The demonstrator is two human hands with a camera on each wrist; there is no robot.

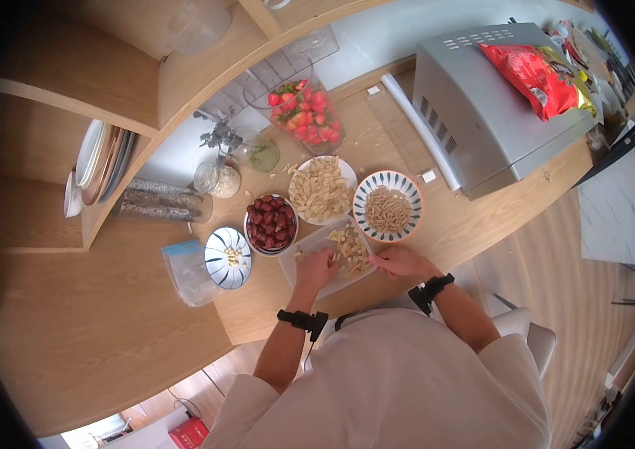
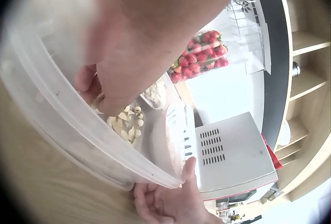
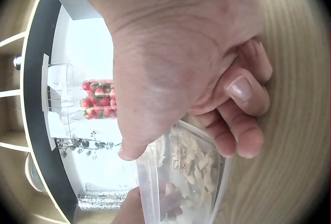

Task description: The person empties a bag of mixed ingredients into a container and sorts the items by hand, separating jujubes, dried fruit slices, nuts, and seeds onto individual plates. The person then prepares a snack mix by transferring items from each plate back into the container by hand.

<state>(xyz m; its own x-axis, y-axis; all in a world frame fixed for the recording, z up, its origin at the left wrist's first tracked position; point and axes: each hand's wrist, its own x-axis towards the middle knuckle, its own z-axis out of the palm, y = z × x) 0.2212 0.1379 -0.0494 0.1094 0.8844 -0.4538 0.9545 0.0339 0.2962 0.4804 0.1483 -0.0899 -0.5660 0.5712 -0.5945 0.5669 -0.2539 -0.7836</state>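
A clear plastic container (image 1: 287, 263) holds pale dried slices (image 1: 353, 251), mostly at its right end. My left hand (image 1: 317, 268) reaches into its left part, fingers curled downward and pinching what looks like a pale slice; the forearm hides much of this grip in the left wrist view. At the container's right corner my right hand (image 1: 401, 263) grips the rim. Its thumb lies along one side of that corner, with the curled fingers (image 3: 240, 136) on the other. Just beyond stand a white plate of pale slices (image 1: 321, 188) and a striped bowl of tan pieces (image 1: 387, 209).
A bowl of red dates (image 1: 270, 223) and a blue-striped dish (image 1: 216, 258) with small pale pieces stand left, beside plastic bags (image 1: 186, 273). Behind are strawberries (image 1: 306, 112) in a clear container and glass jars (image 1: 216, 179). A microwave (image 1: 482, 97) stands right, past a wrap roll (image 1: 421, 131).
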